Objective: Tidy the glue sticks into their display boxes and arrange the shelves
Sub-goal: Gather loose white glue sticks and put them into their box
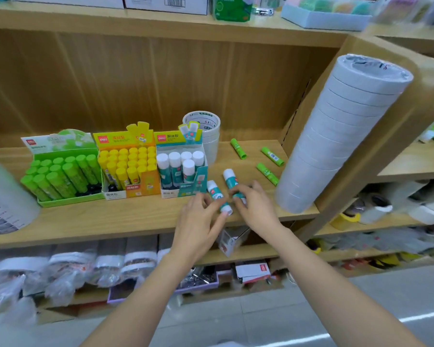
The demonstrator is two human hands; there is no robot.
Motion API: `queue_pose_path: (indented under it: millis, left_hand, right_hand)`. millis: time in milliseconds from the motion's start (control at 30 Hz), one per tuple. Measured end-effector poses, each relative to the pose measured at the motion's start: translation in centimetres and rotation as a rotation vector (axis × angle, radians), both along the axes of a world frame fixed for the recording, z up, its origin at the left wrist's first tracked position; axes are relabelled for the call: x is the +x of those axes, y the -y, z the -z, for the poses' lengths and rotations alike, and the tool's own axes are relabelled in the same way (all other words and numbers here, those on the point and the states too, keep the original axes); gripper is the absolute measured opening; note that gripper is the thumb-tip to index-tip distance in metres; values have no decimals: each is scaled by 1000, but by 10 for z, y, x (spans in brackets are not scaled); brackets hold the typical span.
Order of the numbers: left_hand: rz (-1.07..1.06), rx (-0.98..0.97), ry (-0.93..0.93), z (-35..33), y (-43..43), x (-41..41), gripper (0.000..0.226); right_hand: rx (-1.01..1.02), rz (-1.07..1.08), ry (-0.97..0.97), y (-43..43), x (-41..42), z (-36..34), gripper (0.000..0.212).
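Three display boxes stand in a row on the wooden shelf (110, 216): a green box (60, 169), a yellow box (128, 166) and a teal box (183, 166) of white-capped sticks. My left hand (198, 221) pinches a teal glue stick (217, 195) lying in front of the teal box. My right hand (254, 204) grips a second teal glue stick (229, 179) beside it. Three loose green glue sticks lie flat further right: one (238, 148) at the back, one (272, 156) near the divider, one (267, 173) nearer the front.
A tall wrapped stack of white tape rolls (341, 136) leans against the shelf divider on the right. More tape rolls (206, 131) stand behind the teal box. A grey roll (3, 196) sits at the left edge. Bagged goods fill the lower shelves.
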State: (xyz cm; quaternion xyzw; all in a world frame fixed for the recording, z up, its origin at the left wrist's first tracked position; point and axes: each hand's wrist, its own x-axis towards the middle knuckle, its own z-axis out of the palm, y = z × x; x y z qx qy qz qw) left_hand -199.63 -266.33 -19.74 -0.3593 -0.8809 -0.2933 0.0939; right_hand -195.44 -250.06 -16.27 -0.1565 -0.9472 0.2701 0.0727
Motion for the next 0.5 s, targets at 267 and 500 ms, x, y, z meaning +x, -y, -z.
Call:
queue_pose_path:
  millis: [267, 500]
  left_hand:
    - [-276, -117, 95, -14, -18, 6, 22]
    - [-354, -5, 327, -25, 0, 4, 26]
  right_hand:
    - [56, -52, 164, -9, 0, -2, 60]
    - [-107, -28, 188, 0, -3, -7, 29]
